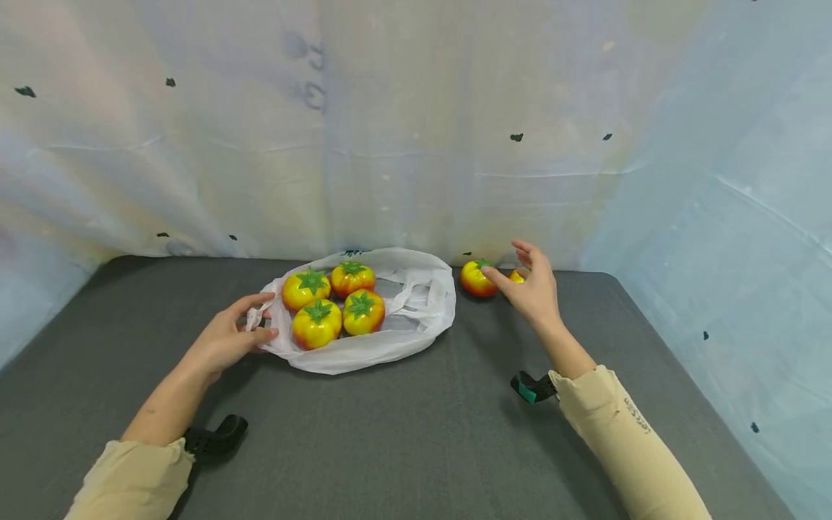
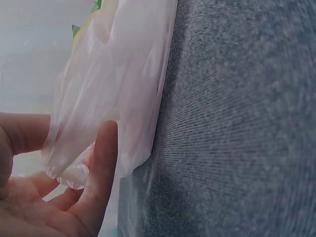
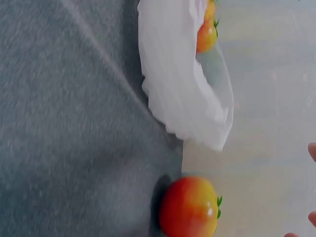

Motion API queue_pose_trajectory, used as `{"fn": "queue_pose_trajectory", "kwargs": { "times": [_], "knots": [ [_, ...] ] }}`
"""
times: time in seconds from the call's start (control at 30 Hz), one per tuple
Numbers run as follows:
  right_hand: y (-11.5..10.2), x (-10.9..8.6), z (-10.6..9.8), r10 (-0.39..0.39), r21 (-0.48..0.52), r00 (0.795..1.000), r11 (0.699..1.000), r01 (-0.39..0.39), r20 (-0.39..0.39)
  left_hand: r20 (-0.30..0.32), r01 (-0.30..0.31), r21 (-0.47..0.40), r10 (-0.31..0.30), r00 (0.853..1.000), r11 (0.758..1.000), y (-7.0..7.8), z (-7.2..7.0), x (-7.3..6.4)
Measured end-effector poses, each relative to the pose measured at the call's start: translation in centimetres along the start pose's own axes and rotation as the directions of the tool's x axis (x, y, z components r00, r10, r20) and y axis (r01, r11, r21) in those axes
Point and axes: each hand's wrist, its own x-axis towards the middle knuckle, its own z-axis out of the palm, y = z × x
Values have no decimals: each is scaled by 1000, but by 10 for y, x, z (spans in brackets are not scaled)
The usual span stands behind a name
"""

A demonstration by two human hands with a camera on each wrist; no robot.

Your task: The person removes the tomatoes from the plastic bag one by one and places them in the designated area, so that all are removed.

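A white plastic bag (image 1: 338,359) lies on the table with its mouth spread wide, and several yellow-red tomatoes (image 1: 316,325) with green star-shaped tops sit grouped at its left end. My left hand (image 1: 227,336) holds the bag's gathered left end, thumb in front and fingers behind; the left wrist view shows the thin plastic (image 2: 106,84) running between them. To the right of the bag, my right hand (image 1: 534,289) hovers with relaxed, parted fingers and nothing in them. Beside its thumb is a loose tomato (image 1: 477,280), and another tomato (image 1: 516,277) is partly hidden behind the hand.
The dark grey table (image 1: 390,440) ends at the back against a pale plastic sheet (image 1: 403,144) with small dark patches. A bluish sheet (image 1: 728,238) hangs along the right side. Black wrist mounts (image 1: 217,437) sit at both sleeves.
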Motion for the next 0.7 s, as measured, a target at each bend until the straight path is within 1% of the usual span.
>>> {"fn": "queue_pose_trajectory", "kwargs": {
  "times": [0.17,0.27,0.43,0.57,0.7],
  "knots": [
    [-5,-2,7,-22,2,999,1000,22,27,-3,-8,3,8,1000,1000,-1,1,1],
    [-7,-3,13,-40,23,998,999,39,53,-3,-9,11,9,1000,1000,-1,1,2],
    [-12,-5,27,-78,45,992,996,74,99,3,0,-1,0,1000,1000,-1,2,0],
    [-17,-8,39,-100,28,988,995,97,121,10,-4,-21,4,1000,1000,-1,3,-1],
    [-21,-11,50,-117,47,983,993,112,143,18,-2,-23,3,1000,1000,0,3,0]
  ]
}}
